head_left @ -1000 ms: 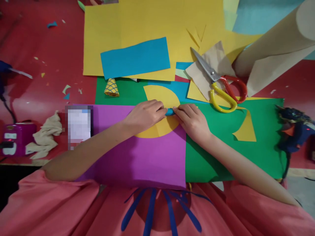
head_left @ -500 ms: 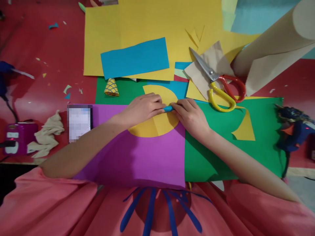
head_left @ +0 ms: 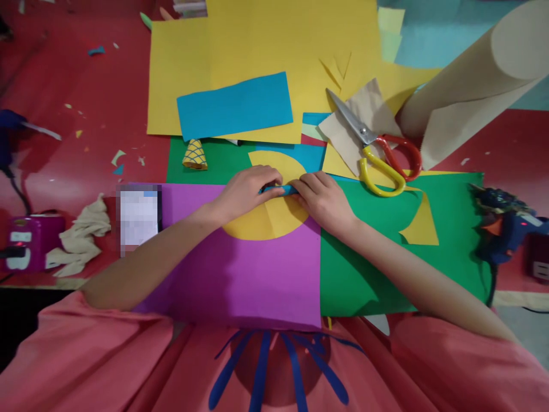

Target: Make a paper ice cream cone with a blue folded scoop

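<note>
A thin blue rolled strip (head_left: 285,190), perhaps paper or foam, runs between my two hands. My left hand (head_left: 253,186) is closed on its left part, the thumb stretched along it and the fingers curled above. The right end lies under the bent fingers of my right hand (head_left: 323,197), which pinch it. Beneath both hands is a rounded yellow sheet (head_left: 270,220) with a crease, partly hidden by them. It rests on a purple sheet (head_left: 257,274) and overlaps a green sheet (head_left: 386,240). A small yellow cone with blue crossed lines (head_left: 195,155) stands beyond my left hand.
Scissors (head_left: 364,134) with red and yellow handles lie beyond my right hand, near a large beige roll (head_left: 454,86). A blue rectangle (head_left: 235,106) lies on yellow sheets. Glue guns (head_left: 510,234) (head_left: 12,123) sit at both sides; a phone (head_left: 139,214) lies left.
My left hand has shifted slightly left along the blue strip and its fingers have lifted, so more of the strip shows. The right hand still pinches its end. The view has shifted a little.
</note>
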`<state>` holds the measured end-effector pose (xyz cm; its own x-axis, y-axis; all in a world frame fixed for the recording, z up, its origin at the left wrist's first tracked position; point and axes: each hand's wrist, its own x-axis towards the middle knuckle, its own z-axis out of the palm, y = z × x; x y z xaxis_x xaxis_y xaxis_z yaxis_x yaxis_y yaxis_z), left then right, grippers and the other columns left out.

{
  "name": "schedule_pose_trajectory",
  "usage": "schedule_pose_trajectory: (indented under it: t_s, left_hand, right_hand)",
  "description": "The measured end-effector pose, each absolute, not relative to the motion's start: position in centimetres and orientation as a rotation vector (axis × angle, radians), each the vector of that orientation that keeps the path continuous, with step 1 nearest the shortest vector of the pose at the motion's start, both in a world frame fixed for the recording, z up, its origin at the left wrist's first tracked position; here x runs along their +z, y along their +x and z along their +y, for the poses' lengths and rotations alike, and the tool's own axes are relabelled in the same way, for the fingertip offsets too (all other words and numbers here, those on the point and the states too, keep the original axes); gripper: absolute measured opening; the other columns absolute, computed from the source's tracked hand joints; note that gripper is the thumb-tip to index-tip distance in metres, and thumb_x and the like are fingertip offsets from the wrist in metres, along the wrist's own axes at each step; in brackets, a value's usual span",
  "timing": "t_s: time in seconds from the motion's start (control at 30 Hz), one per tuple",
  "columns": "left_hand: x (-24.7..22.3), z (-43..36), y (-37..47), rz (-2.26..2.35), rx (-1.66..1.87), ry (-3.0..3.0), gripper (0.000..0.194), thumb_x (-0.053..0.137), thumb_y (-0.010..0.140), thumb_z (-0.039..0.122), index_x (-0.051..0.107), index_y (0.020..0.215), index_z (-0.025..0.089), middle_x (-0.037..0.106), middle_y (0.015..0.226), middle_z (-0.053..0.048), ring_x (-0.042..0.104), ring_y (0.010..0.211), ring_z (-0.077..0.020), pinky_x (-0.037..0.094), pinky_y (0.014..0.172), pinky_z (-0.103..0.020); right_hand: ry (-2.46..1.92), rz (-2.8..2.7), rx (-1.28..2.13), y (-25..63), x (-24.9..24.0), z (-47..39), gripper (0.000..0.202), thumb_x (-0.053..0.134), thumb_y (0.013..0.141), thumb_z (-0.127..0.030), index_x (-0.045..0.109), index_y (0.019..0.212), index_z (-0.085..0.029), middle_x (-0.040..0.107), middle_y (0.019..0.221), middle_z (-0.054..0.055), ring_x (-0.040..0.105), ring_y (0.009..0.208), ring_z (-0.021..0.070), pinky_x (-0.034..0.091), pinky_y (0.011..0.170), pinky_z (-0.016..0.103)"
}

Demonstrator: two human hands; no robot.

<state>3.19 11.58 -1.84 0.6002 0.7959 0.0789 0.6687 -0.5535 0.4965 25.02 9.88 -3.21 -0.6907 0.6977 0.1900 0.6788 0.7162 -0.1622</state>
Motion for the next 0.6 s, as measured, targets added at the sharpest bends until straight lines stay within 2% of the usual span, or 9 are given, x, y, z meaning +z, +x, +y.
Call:
schedule_pose_trajectory:
  t_s: [0.17,0.3,0.47,0.6]
  left_hand:
    - [-0.5,11.2,4.0,1.254,0.120,2.699,0.022,0.048,0.095,0.032,0.061,0.098,0.014,0.065,0.095,-0.010,0.062,0.091,-0.0230,0.044,0.073,-0.032]
    - [0.7,11.0,4.5,1.276,-0.127,2.826,0.019,0.044,0.093,0.021,0.059,0.100,0.013,0.066,0.090,-0.010,0.063,0.084,-0.0232,0.040,0.064,-0.031]
    - [1.8,11.2,4.4,1.156,-0.183,2.826,0.028,0.042,0.098,0.036,0.058,0.104,0.013,0.066,0.091,-0.011,0.065,0.082,-0.0234,0.035,0.055,-0.029]
    - [2.6,11.3,4.5,1.141,-0.308,2.802,0.034,0.042,0.098,0.041,0.056,0.109,0.012,0.068,0.085,-0.011,0.066,0.072,-0.0233,0.028,0.049,-0.029]
  right_hand:
    - [-1.088,-2.712,0.087,24.6,-2.6,10.8,0.031,0.033,0.100,-0.019,0.063,0.100,-0.011,0.061,0.092,0.014,0.048,0.084,0.0252,0.040,0.072,0.038]
    - [-1.129,-2.737,0.114,24.5,-1.2,10.9,0.030,0.035,0.100,-0.023,0.062,0.094,-0.011,0.061,0.089,0.014,0.050,0.082,0.0259,0.038,0.071,0.037]
    - [-1.190,-2.818,0.200,23.9,0.6,10.2,0.025,0.043,0.098,-0.031,0.058,0.096,-0.011,0.063,0.088,0.013,0.057,0.083,0.0257,0.038,0.067,0.035]
    - [-1.286,-2.930,0.233,23.4,1.5,10.4,0.035,0.040,0.100,-0.041,0.055,0.099,-0.010,0.064,0.086,0.014,0.062,0.078,0.0258,0.028,0.054,0.031]
